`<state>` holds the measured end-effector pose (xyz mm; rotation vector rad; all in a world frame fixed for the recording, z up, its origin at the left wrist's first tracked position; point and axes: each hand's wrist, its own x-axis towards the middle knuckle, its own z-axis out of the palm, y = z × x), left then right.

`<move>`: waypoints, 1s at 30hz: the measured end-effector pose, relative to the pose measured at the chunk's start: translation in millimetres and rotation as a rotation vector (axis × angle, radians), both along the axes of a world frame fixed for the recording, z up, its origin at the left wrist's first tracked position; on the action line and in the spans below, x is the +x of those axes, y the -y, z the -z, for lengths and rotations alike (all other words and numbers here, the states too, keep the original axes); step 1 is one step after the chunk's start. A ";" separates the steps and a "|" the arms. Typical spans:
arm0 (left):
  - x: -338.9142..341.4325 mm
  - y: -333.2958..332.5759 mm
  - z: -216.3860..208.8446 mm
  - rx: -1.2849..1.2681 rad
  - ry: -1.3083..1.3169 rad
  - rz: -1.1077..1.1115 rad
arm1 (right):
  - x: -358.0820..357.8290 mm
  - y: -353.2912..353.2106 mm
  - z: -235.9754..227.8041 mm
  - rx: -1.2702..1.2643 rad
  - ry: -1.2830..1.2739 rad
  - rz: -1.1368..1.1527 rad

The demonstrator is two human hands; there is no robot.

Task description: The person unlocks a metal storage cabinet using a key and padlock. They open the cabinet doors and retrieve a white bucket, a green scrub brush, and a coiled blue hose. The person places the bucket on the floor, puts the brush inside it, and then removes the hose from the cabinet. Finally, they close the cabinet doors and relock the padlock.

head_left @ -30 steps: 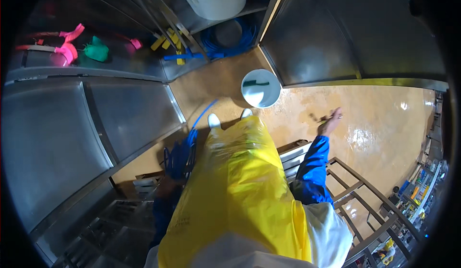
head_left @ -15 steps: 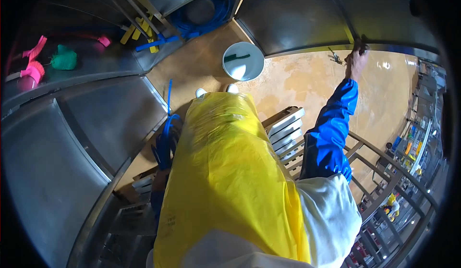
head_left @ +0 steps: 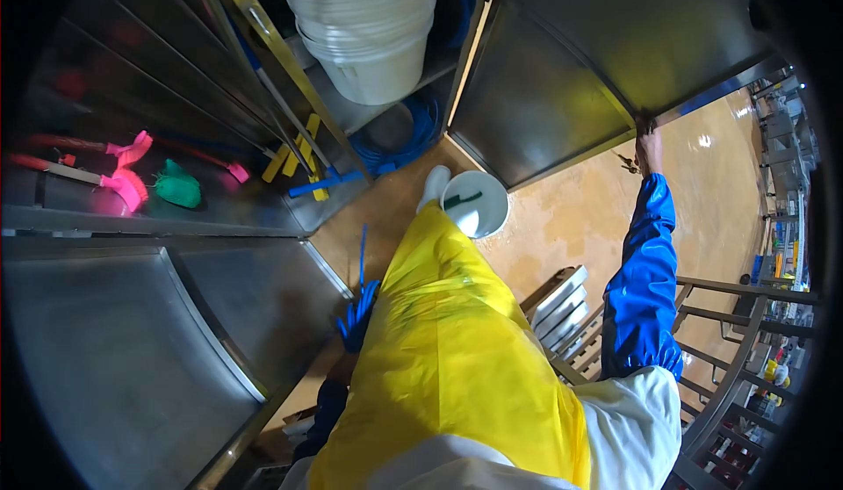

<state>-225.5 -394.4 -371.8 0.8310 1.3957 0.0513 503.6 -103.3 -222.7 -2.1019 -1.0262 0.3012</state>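
My right hand (head_left: 648,149), in a blue sleeve cover, is closed on the handle area at the outer edge of an open metal cabinet door (head_left: 562,95). A small bunch of keys (head_left: 630,164) dangles next to it. Low on the left, beside my yellow apron (head_left: 448,349), my left hand (head_left: 343,369) is in shadow. It seems closed round a limp blue bundle (head_left: 358,316) that looks like rubber gloves, with a thin blue strip standing up from it; its fingers are partly hidden.
Inside the cabinet are stacked white buckets (head_left: 373,60), a coiled blue hose (head_left: 399,139), pink brushes (head_left: 127,187) and a green scrubber (head_left: 178,185). A white bucket (head_left: 492,200) holding a green brush stands on the floor. Another metal door (head_left: 114,332) is at left, a metal rack (head_left: 738,349) at right.
My view has shifted, so more of the bucket stack shows and the floor bucket appears lower. A white boot is now beside that bucket. My right hand stays on the door; the blue bundle remains at my left.
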 end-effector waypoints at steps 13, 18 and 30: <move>-1.8 -26.2 5.4 0.044 -0.006 0.024 | 7.8 5.8 6.9 -0.103 -0.080 0.039; 18.7 -32.1 3.7 0.064 -0.011 -0.022 | 43.8 9.0 33.6 -0.058 0.228 -0.189; 24.3 39.4 -46.4 0.006 -0.189 -0.127 | -85.8 83.7 0.0 0.078 0.203 -0.227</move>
